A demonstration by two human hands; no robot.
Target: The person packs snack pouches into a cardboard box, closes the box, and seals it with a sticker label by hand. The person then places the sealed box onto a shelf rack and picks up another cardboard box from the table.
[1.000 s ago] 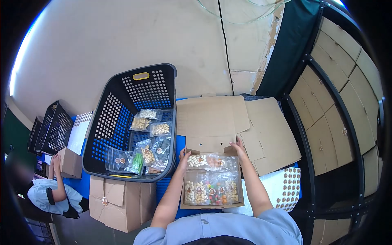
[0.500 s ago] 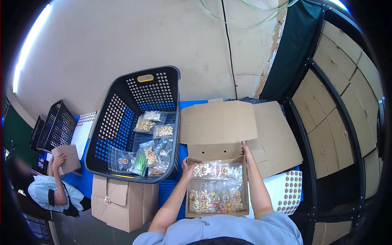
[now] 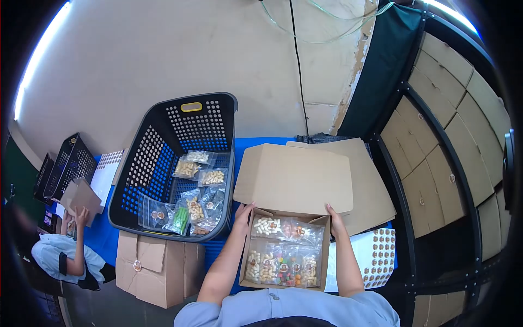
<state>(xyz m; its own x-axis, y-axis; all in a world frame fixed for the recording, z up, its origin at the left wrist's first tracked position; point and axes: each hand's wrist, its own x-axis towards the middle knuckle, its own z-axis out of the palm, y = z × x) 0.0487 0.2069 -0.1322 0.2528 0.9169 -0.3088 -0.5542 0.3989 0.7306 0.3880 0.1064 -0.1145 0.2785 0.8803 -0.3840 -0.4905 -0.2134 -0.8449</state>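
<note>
if the snack bags [image 3: 281, 265] sit proud of the open box [image 3: 325, 248], or the lid [image 3: 294, 177] comes over crooked, i reckon plastic could get pinched or cardboard creased. the box lies right in front of me at the blue worktop [image 3: 245, 141], its far end between my left hand [image 3: 243, 214] and my right hand [image 3: 336, 220]. both touch the lid's near corners, fingers partly hidden, so i can't tell how closed they are.
</note>
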